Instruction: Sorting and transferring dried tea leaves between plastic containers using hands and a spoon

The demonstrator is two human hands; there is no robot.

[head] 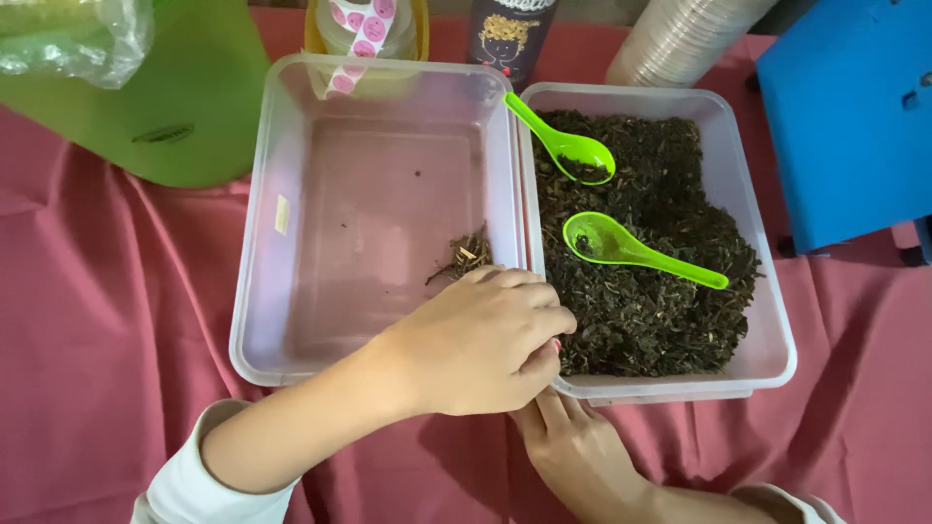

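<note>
The left hand [481, 344] is reached across from the lower left, its knuckles over the seam between 2 clear tubs, its fingers curled narrow with the tips dipped at the near left corner of the right tub [772, 320]; whether leaves are pinched in that grip cannot be told, since the fingertips are hidden. The right hand [573, 446] lies on the red cloth [107, 320] just under the right tub's near rim, fingertips touching the rim or tucked below the left hand; its grip is also hidden and cannot be judged. The right tub is nearly filled with dark dried leaves [641, 311], and 2 green spoons rest on them: 1 spoon [568, 146] leaning on the left rim with some leaves in its bowl, the other spoon [631, 247] lying flat near the middle. The left tub [254, 243] is almost bare, with only a small heap of pale twigs [468, 254] near its right wall, just beyond the left hand. A green jug [175, 107], a sticker roll [364, 29], a dark bottle [510, 34] and stacked lids [680, 39] stand behind. Judged from this, leaves could be scattered onto the cloth if a pinch is carried loosely over the 2 rims, and the leaning spoon could be knocked off by a wrist. The right tub, loaded heavily, could be tipped if its near rim is pressed down.
</note>
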